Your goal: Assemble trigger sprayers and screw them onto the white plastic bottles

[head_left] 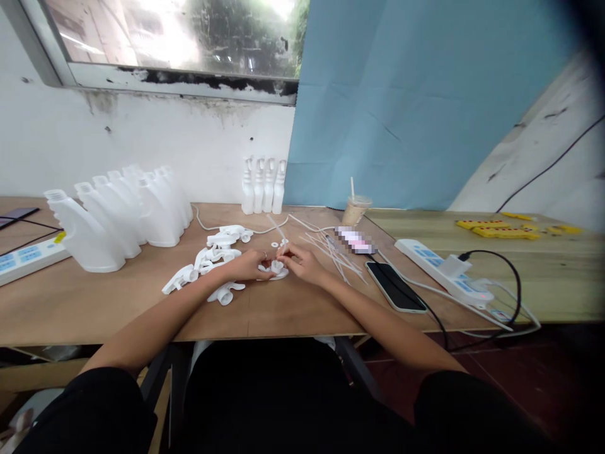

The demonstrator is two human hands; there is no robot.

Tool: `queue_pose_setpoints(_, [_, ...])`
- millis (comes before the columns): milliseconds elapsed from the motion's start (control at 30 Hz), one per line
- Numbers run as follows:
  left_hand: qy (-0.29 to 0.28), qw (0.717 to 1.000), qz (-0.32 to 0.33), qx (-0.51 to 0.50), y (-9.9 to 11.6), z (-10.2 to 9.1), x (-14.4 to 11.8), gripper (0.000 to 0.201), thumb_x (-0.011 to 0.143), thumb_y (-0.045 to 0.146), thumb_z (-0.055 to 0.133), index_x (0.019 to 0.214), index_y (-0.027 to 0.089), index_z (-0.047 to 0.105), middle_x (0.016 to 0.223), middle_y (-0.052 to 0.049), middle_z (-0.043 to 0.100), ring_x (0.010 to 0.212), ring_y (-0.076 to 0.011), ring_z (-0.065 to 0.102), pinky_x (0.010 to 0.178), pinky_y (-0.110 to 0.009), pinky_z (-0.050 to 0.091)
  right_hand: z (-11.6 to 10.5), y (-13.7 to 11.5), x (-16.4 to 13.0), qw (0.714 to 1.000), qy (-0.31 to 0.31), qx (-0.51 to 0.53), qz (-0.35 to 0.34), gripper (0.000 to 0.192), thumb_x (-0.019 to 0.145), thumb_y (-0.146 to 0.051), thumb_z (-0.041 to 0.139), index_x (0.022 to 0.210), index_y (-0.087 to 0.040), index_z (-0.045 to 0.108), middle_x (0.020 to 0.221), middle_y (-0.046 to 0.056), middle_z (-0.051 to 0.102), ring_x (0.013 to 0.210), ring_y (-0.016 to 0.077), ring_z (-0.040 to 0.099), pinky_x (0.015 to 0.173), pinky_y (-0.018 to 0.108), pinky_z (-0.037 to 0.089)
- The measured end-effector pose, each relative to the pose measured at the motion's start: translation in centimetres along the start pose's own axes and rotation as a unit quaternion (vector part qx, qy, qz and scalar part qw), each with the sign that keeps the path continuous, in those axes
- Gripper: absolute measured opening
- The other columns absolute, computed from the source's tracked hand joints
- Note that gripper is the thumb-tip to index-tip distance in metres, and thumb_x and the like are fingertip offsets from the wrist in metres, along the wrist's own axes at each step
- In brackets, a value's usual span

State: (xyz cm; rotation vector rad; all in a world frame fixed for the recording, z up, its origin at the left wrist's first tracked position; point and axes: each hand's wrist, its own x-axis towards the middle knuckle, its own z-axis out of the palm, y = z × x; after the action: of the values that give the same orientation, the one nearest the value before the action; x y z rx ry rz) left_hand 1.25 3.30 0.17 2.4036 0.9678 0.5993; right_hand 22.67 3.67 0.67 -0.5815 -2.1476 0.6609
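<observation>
My left hand (253, 265) is closed on a white trigger spray head (278, 271), which its fingers partly hide. Facing it, my right hand (302, 261) pinches the lower end of a thin clear dip tube (275, 227) that slants up and away from me. The fingertips of both hands nearly meet over the spray head. Small white rings (275, 244) lie just beyond them. More white trigger spray heads (227, 236) are scattered left of my hands, one of them (225, 293) below my left wrist. Several loose dip tubes (335, 255) lie to the right.
White bottles (94, 233) are grouped at the left; assembled spray bottles (263, 186) stand against the wall. A drink cup (355, 211), a lit phone (355, 239), a dark phone (396, 287) and a power strip (439, 271) with cables occupy the right. The table's edge (283, 337) is near me.
</observation>
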Motion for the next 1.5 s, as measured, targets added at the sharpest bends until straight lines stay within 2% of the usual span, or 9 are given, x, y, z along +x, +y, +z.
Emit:
queue_pose_setpoints(367, [-0.019, 1.0, 0.006, -0.017, -0.5, -0.3, 0.0, 0.032, 0.081, 0.043, 0.066, 0.093, 0.013, 0.066, 0.087, -0.005, 0.065, 0.076, -0.0147, 0.058, 0.072, -0.025, 0.044, 0.9, 1.1, 0.5, 0.998, 0.007, -0.034, 0.046, 0.02, 0.092, -0.031, 0.051, 0.076, -0.02, 0.049, 0.065, -0.003, 0.049, 0.062, 0.0132, 0.048, 0.058, 0.025, 0.037])
queue_pose_setpoints(567, [-0.047, 0.998, 0.031, -0.018, -0.2, -0.3, -0.3, 0.032, 0.078, 0.044, 0.071, 0.083, 0.013, 0.067, 0.081, -0.002, 0.065, 0.075, -0.014, 0.057, 0.069, -0.023, 0.041, 1.7, 0.8, 0.0, 0.998, -0.021, -0.06, -0.005, 0.021, 0.091, -0.026, 0.052, 0.072, -0.02, 0.05, 0.064, -0.002, 0.053, 0.059, 0.0124, 0.049, 0.057, 0.025, 0.038])
queue_pose_setpoints(667, [-0.054, 0.997, 0.044, -0.021, -0.2, -0.4, -0.3, 0.032, 0.081, 0.045, 0.069, 0.089, 0.015, 0.07, 0.087, -0.003, 0.068, 0.079, -0.0148, 0.058, 0.073, -0.023, 0.041, 1.5, 0.6, -0.5, 0.998, -0.008, -0.056, -0.031, 0.019, 0.094, -0.028, 0.051, 0.077, -0.02, 0.054, 0.067, 0.0, 0.056, 0.06, 0.0129, 0.052, 0.057, 0.025, 0.04])
queue_pose_setpoints(833, [-0.046, 0.999, 0.011, -0.008, -0.4, -0.4, -0.1, 0.037, 0.085, 0.051, 0.063, 0.092, 0.016, 0.072, 0.083, -0.002, 0.068, 0.074, -0.0139, 0.057, 0.07, -0.023, 0.039, 0.9, 0.5, -0.7, 0.995, 0.007, -0.092, -0.042, 0.017, 0.095, -0.028, 0.048, 0.081, -0.021, 0.053, 0.071, 0.002, 0.06, 0.064, 0.0154, 0.056, 0.062, 0.028, 0.043])
queue_pose_setpoints(1167, [-0.058, 0.998, 0.034, -0.004, -1.1, -0.2, 0.5, 0.041, 0.085, 0.053, 0.06, 0.089, 0.014, 0.073, 0.074, -0.002, 0.063, 0.07, -0.0138, 0.052, 0.067, -0.023, 0.036, 1.3, 1.0, -0.8, 0.991, 0.019, -0.127, -0.038, 0.015, 0.093, -0.026, 0.048, 0.078, -0.022, 0.048, 0.069, 0.001, 0.059, 0.063, 0.0156, 0.055, 0.062, 0.028, 0.041])
queue_pose_setpoints(1300, [-0.064, 0.997, 0.03, -0.014, -0.9, -0.3, 0.5, 0.045, 0.085, 0.055, 0.058, 0.088, 0.013, 0.073, 0.074, -0.001, 0.062, 0.07, -0.0131, 0.052, 0.067, -0.023, 0.035, 1.4, 1.8, -0.5, 0.998, 0.004, -0.063, 0.006, 0.02, 0.091, -0.033, 0.052, 0.075, -0.021, 0.051, 0.069, 0.001, 0.058, 0.064, 0.0158, 0.055, 0.063, 0.028, 0.042])
queue_pose_setpoints(1400, [-0.057, 0.998, 0.029, -0.02, -0.7, -0.4, 0.3, 0.047, 0.085, 0.058, 0.057, 0.088, 0.014, 0.073, 0.075, -0.001, 0.062, 0.07, -0.0134, 0.053, 0.067, -0.023, 0.035, -0.9, 3.5, 0.5, 0.996, -0.032, 0.022, 0.079, 0.022, 0.087, -0.041, 0.056, 0.081, -0.02, 0.057, 0.074, 0.001, 0.061, 0.066, 0.0156, 0.057, 0.065, 0.029, 0.046])
queue_pose_setpoints(1433, [-0.054, 0.998, 0.028, -0.018, -0.7, -0.4, 0.3, 0.047, 0.085, 0.058, 0.057, 0.086, 0.014, 0.073, 0.075, -0.001, 0.062, 0.071, -0.0135, 0.053, 0.067, -0.023, 0.035, -2.5, 4.4, 1.0, 0.994, -0.01, 0.022, 0.104, 0.023, 0.086, -0.042, 0.057, 0.088, -0.02, 0.059, 0.075, 0.001, 0.062, 0.066, 0.0159, 0.058, 0.066, 0.029, 0.046])
queue_pose_setpoints(1500, [-0.055, 0.998, 0.025, -0.022, -0.6, -0.4, 0.2, 0.047, 0.086, 0.059, 0.056, 0.085, 0.015, 0.073, 0.077, -0.001, 0.063, 0.072, -0.0136, 0.054, 0.067, -0.023, 0.036, -6.9, 6.5, 2.1, 0.983, 0.103, -0.044, 0.146, 0.023, 0.087, -0.042, 0.055, 0.093, -0.019, 0.058, 0.077, 0.002, 0.062, 0.073, 0.0178, 0.059, 0.071, 0.031, 0.046])
